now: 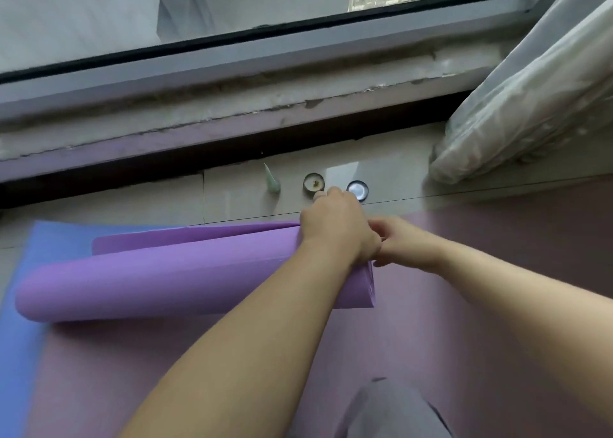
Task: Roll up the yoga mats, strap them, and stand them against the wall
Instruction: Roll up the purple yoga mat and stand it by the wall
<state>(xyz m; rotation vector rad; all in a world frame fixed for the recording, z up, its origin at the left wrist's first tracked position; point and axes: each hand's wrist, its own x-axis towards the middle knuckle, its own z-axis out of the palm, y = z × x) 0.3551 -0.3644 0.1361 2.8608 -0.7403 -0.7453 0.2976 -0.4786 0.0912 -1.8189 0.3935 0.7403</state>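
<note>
Gripping purple mat | left hand, right hand | pink mat, window

no readable text, labels, brands or numbers on any surface in view

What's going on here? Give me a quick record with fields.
Activity: rolling up a yoga mat
Purple mat: partly rolled, no strap visible
Left hand: holds the roll's right end
Right hand: at same end, grip hidden
Underneath: blue mat, pink mat
Near window: candle tin, lid
</note>
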